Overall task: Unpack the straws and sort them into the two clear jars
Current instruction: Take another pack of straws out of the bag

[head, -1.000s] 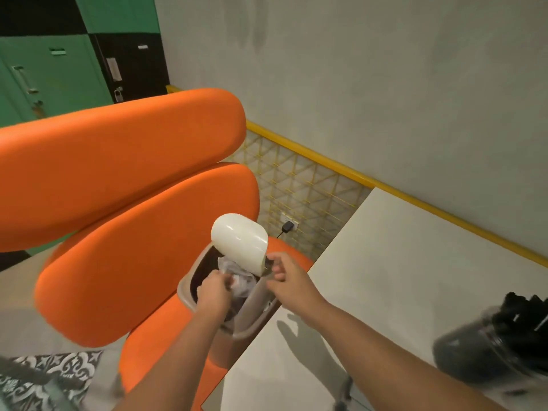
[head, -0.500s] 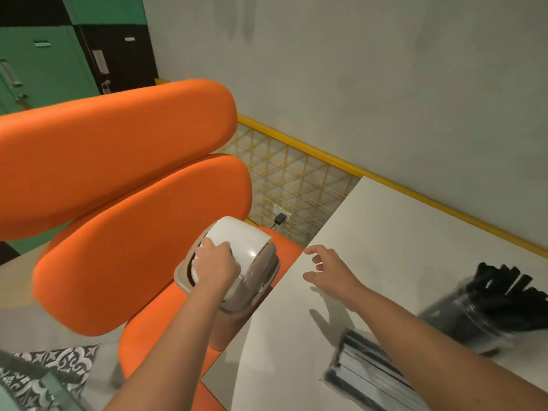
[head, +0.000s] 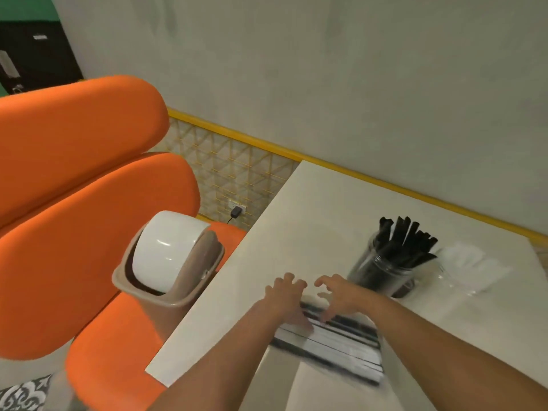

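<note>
So a second ago both hands were over at the bin [head: 166, 262], left hand [head: 286, 295] stuffing wrapper in, right hand [head: 338, 295] holding the white lid [head: 169, 247] open. Now the lid's swung closed and both hands have come over to the table, fingers spread, side by side over the far end of the pack of straws [head: 335, 342], which looks blurry.
</note>
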Tool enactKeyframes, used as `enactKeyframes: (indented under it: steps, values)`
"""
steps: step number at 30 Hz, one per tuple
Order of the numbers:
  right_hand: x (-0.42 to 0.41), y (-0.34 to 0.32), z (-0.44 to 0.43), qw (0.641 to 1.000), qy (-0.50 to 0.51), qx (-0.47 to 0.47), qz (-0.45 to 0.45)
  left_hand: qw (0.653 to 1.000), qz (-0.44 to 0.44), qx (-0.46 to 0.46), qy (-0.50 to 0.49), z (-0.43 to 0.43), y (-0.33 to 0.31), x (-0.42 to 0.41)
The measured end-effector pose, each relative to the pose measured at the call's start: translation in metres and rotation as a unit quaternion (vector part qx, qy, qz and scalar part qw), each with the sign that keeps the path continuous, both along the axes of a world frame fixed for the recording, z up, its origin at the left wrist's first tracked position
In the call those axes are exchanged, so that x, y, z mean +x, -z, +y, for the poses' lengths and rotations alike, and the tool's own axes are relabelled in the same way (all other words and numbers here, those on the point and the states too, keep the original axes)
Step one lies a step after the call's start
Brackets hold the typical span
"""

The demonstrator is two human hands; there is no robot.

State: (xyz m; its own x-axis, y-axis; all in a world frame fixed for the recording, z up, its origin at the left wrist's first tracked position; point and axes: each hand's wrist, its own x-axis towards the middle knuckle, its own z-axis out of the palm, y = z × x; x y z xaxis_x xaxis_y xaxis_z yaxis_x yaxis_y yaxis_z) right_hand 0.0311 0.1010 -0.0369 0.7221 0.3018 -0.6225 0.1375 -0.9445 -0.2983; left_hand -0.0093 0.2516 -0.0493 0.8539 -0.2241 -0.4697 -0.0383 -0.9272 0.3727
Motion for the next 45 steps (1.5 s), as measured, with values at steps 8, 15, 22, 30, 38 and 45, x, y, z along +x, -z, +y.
enactKeyframes:
  steps: [8, 15, 22, 30, 38, 45]
  values:
    - [-0.046, 0.014, -0.064, 0.997, 0.064, 0.024, 0.036, 0.987, 0.014, 0.072, 0.143, -0.058, 0.016, -0.016]
    - [-0.066, -0.007, -0.100, 0.984, 0.140, 0.087, 0.068, 0.983, -0.047, 0.063, 0.165, -0.101, 0.005, -0.031]
    - [-0.077, -0.028, -0.125, 0.948, 0.216, 0.235, -0.016, 0.983, -0.094, -0.041, 0.151, -0.123, -0.015, -0.024]
    - [-0.093, -0.033, -0.142, 0.835, 0.303, 0.458, -0.023, 0.930, -0.055, -0.363, 0.020, -0.118, -0.027, -0.019]
    - [-0.103, -0.052, -0.138, 0.809, 0.332, 0.475, -0.101, 0.907, -0.031, -0.420, -0.015, -0.130, -0.032, -0.019]
    - [-0.104, -0.059, -0.145, 0.792, 0.363, 0.474, -0.127, 0.919, 0.067, -0.387, 0.033, -0.124, -0.038, -0.018]
